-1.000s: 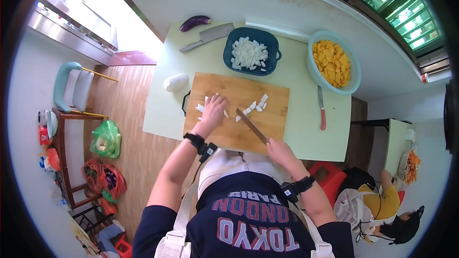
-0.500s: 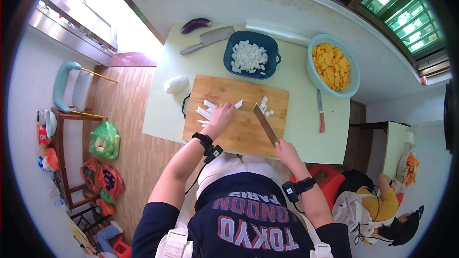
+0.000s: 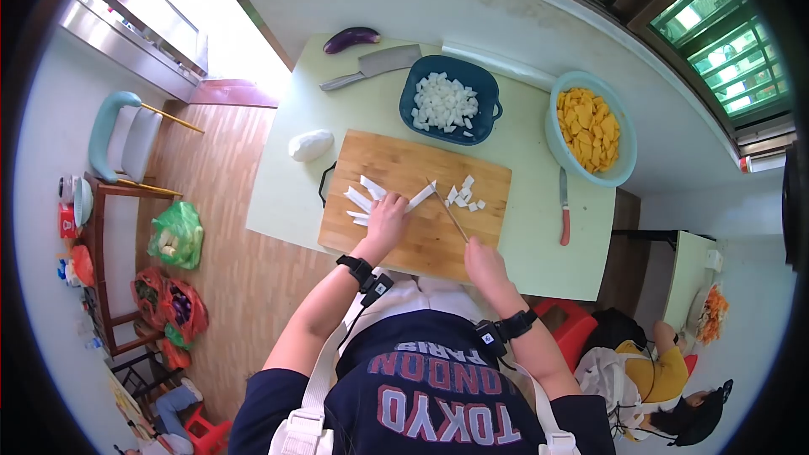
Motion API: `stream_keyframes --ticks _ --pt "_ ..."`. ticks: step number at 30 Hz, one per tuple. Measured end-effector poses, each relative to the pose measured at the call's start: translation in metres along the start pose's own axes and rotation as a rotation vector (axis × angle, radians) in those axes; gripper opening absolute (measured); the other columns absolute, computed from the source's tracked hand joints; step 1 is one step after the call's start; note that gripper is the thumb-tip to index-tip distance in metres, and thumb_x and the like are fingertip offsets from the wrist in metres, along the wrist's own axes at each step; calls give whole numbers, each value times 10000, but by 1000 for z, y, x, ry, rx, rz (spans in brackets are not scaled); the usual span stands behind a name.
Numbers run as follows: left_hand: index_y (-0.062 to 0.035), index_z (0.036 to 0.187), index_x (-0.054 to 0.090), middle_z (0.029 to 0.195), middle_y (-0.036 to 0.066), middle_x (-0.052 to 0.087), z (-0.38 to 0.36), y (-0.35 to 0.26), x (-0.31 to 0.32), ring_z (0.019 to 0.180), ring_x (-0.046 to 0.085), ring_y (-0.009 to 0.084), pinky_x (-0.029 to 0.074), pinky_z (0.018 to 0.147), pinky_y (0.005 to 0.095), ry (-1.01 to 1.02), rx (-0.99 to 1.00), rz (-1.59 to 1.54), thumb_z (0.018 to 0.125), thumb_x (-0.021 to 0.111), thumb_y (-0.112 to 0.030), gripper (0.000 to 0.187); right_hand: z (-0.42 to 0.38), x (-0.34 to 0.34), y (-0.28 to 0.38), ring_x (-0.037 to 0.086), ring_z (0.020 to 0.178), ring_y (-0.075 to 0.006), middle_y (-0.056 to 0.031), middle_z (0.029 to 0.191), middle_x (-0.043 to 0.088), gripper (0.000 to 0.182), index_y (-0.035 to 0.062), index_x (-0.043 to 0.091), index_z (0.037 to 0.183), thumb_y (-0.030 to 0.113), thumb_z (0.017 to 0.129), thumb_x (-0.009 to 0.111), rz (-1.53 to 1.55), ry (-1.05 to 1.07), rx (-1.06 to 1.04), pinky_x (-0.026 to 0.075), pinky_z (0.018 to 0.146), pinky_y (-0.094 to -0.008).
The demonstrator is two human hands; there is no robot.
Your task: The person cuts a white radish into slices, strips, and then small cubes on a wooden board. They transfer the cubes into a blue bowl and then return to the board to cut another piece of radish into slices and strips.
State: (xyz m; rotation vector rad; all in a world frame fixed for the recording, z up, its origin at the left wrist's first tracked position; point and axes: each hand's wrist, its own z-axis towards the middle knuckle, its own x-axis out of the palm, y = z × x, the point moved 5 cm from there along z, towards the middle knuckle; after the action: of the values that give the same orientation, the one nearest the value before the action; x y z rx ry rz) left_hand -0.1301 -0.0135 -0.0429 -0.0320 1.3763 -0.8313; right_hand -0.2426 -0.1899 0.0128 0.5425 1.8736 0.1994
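My left hand (image 3: 388, 217) is closed on a white strip (image 3: 421, 195) that points right across the wooden cutting board (image 3: 379, 150). Several other white strips (image 3: 359, 200) lie beside and under its fingers. The handle of a knife (image 3: 452, 217) is in my right hand (image 3: 484, 260), its blade edge-down at the strip's right end. Small cut white pieces (image 3: 463, 195) are scattered just right of the blade. Behind the board, a dark blue basket (image 3: 492, 124) holds white cubes (image 3: 444, 101).
A light blue bowl (image 3: 628, 152) of orange slices, a red-handled knife (image 3: 565, 217), a cleaver (image 3: 379, 64), an eggplant (image 3: 351, 40) and a white lump (image 3: 311, 146) are on the table (image 3: 278, 194). A person in yellow (image 3: 657, 371) sits lower right; another person's leg (image 3: 173, 409) shows lower left.
My right hand and the knife have moved left to the strip's end. More cut pieces lie right of the blade. The whole view has shifted slightly.
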Motion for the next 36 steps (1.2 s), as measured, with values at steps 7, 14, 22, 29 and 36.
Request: stream_keyframes --ticks 7,14,22,29,36 --pt "-102 762 602 753 50 583 -7 6 -1 798 578 223 368 763 384 72 -42 35 712 645 -157 85 17 25 -11 578 645 -435 -265 662 580 203 -31 471 875 162 897 412 31 49 13 458 586 -516" --pt "-103 758 608 784 45 584 -5 6 -4 817 568 223 363 764 391 55 -49 12 724 627 -143 56 49 22 -5 594 682 -430 -263 690 595 215 -26 489 896 173 890 407 116 15 -33 471 596 -512" --pt "-109 761 609 803 36 579 -7 3 -2 829 559 221 353 820 403 10 -35 -101 719 633 -129 53 11 12 0 581 638 -422 -237 653 584 205 -11 487 899 185 899 424 -19 64 -20 464 581 -504" --pt "-111 734 608 776 25 580 -4 4 0 809 560 217 353 823 393 33 -36 -48 716 638 -127 39 28 37 -6 583 643 -425 -245 658 582 211 -28 474 872 175 900 424 105 54 1 466 574 -499" --pt "-115 808 647 879 8 625 -9 8 -16 899 566 210 339 850 384 -29 -132 -133 714 648 -121 95 34 20 -7 590 676 -422 -251 706 597 219 -19 509 841 178 883 424 190 -4 -46 472 608 -504"
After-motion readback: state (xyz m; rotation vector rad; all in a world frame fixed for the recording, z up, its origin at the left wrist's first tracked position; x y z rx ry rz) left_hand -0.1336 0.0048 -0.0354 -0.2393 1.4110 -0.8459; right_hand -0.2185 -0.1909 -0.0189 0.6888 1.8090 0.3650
